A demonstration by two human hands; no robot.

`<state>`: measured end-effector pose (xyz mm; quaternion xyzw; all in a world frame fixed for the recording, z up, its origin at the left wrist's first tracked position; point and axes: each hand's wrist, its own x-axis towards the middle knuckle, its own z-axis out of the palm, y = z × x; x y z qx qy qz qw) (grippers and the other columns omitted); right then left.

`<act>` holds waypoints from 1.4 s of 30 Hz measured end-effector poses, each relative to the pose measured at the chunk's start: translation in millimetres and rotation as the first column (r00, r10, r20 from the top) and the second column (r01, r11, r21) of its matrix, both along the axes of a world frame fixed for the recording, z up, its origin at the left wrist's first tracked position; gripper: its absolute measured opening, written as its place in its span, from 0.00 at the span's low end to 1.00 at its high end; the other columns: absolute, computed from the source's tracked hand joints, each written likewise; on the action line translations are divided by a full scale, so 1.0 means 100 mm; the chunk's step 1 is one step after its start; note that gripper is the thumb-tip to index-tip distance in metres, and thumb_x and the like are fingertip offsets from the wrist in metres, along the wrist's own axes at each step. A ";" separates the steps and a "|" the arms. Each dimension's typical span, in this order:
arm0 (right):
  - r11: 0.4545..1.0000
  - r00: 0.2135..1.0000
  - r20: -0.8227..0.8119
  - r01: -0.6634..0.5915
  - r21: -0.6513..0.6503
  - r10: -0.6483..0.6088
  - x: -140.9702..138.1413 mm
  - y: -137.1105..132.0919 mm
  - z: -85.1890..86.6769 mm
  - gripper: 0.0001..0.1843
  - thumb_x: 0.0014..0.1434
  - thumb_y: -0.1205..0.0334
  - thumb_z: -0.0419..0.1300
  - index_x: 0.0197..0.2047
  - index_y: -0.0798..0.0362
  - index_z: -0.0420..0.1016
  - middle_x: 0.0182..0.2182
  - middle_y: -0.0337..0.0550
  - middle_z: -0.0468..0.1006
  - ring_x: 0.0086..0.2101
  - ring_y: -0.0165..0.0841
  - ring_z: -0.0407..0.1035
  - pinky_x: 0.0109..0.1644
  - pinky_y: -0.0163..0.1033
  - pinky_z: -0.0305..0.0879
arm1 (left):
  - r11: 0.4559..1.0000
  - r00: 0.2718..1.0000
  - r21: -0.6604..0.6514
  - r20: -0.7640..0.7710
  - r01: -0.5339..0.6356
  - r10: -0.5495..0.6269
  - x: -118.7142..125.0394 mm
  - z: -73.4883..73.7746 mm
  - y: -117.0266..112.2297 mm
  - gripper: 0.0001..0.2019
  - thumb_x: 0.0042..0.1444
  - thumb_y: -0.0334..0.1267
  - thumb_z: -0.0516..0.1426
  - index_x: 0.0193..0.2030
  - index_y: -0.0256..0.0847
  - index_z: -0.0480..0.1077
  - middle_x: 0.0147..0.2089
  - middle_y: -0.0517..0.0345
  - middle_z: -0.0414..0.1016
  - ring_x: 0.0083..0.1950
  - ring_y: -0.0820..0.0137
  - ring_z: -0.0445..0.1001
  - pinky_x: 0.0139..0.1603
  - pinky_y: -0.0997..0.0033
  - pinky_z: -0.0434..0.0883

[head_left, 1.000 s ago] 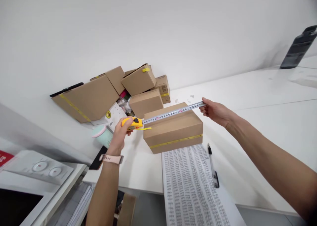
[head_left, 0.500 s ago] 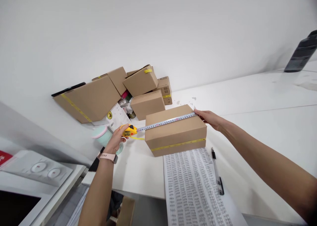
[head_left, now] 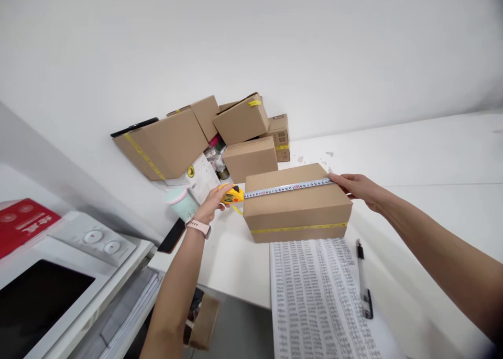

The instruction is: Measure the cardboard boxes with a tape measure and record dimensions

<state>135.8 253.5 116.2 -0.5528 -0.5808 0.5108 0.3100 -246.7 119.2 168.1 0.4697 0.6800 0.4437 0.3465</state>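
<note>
A cardboard box (head_left: 298, 212) with a yellow tape band lies on the white table (head_left: 424, 165) in front of me. A measuring tape blade (head_left: 286, 188) stretches flat across its top from left to right. My left hand (head_left: 214, 202), with a pink watch on the wrist, grips the yellow tape measure case (head_left: 232, 194) at the box's left edge. My right hand (head_left: 356, 185) pinches the blade's end at the box's right edge.
Several cardboard boxes (head_left: 204, 136) are piled against the wall behind. A mint cup (head_left: 181, 202) and a dark phone (head_left: 173, 235) lie at the left. A printed sheet (head_left: 314, 296) and a pen (head_left: 363, 285) lie in front. A white machine (head_left: 58, 275) stands at lower left.
The tape has come down from above the box onto its top. My right hand drew back to the box's right edge and my left hand lowered to its left edge.
</note>
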 end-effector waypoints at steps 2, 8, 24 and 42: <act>1.000 1.000 -0.003 -0.004 0.003 0.004 0.00 0.00 0.00 0.25 0.54 0.35 0.62 0.32 0.52 0.76 0.37 0.49 0.80 0.36 0.39 0.72 0.38 0.42 0.68 | 1.000 1.000 0.001 -0.002 0.006 -0.006 0.00 -0.01 0.01 0.26 0.51 0.60 0.59 0.44 0.38 0.75 0.35 0.54 0.78 0.24 0.75 0.68 0.20 0.78 0.56; 1.000 1.000 -0.027 -0.011 -0.001 0.011 0.01 -0.01 -0.03 0.27 0.54 0.34 0.62 0.35 0.52 0.77 0.39 0.51 0.80 0.37 0.39 0.73 0.37 0.42 0.70 | 1.000 1.000 -0.010 0.001 0.016 -0.016 -0.01 -0.02 0.03 0.27 0.51 0.60 0.58 0.44 0.38 0.75 0.35 0.54 0.77 0.24 0.75 0.68 0.20 0.78 0.55; 0.948 0.954 0.295 -0.137 0.288 0.048 -0.01 0.10 0.30 0.15 0.52 0.48 0.67 0.32 0.51 0.74 0.27 0.45 0.79 0.29 0.38 0.75 0.32 0.43 0.76 | 0.999 0.998 -0.027 -0.053 -0.029 0.027 0.09 0.10 -0.05 0.30 0.46 0.61 0.61 0.44 0.35 0.77 0.38 0.48 0.81 0.30 0.69 0.74 0.26 0.75 0.62; 0.891 0.976 0.149 -0.206 0.405 0.158 0.16 0.13 0.70 0.17 0.58 0.44 0.62 0.33 0.50 0.70 0.35 0.46 0.77 0.38 0.38 0.72 0.39 0.43 0.71 | 0.993 0.995 0.077 -0.048 0.092 -0.088 0.50 0.36 -0.63 0.24 0.48 0.49 0.64 0.50 0.40 0.73 0.42 0.52 0.79 0.40 0.63 0.73 0.31 0.73 0.66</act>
